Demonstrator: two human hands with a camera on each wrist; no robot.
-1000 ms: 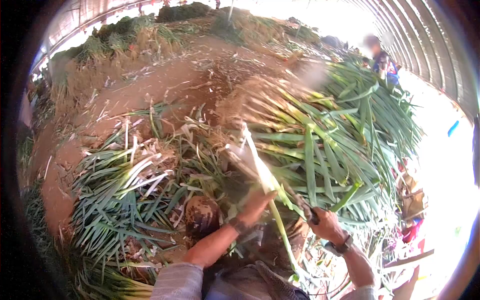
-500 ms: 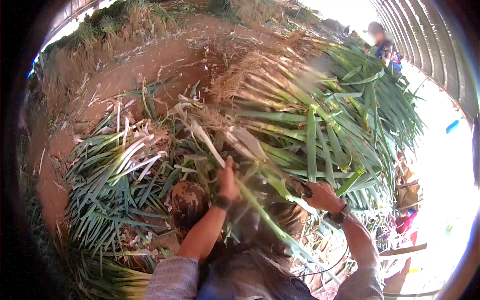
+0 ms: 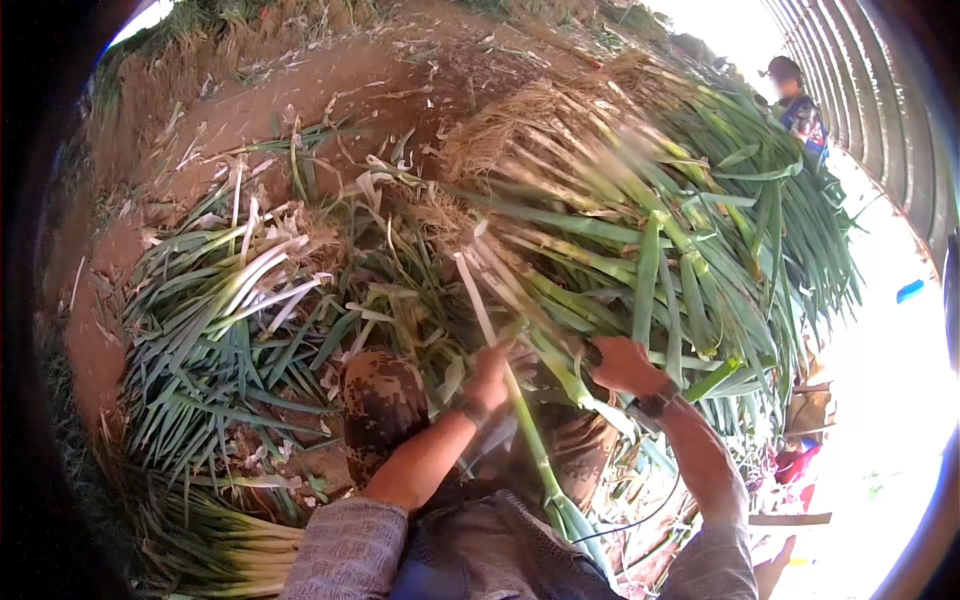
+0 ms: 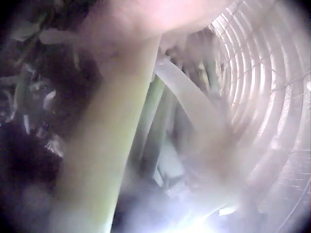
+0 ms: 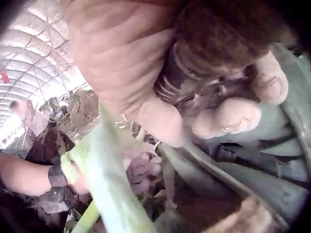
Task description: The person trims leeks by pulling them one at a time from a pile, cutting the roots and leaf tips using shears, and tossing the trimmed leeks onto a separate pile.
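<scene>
My left hand (image 3: 490, 378) grips a long green onion (image 3: 532, 440), its white end pointing up and away and its green leaves trailing down past my lap. In the left wrist view the pale stalk (image 4: 109, 145) runs down from the fingers. My right hand (image 3: 626, 368) curls round a dark, ridged tool handle (image 5: 170, 80), whose far end is hidden. Another green onion (image 3: 562, 368) lies between my hands, its green part beside the right hand. A broad leaf (image 5: 109, 174) crosses close before the right wrist camera.
A large heap of untrimmed green onions (image 3: 700, 225) with roots fans out at the right. Cleaned ones (image 3: 235, 290) lie in a pile at the left, another bundle (image 3: 250, 560) below. A thin dark hose (image 3: 655, 518) loops near my right forearm. Another person (image 3: 800, 115) is at the far right.
My left hand swung left with the onion, then came partway back right. The onion's white part looks slimmer than a second ago. The right hand moved slightly up and left, still gripping the handle.
</scene>
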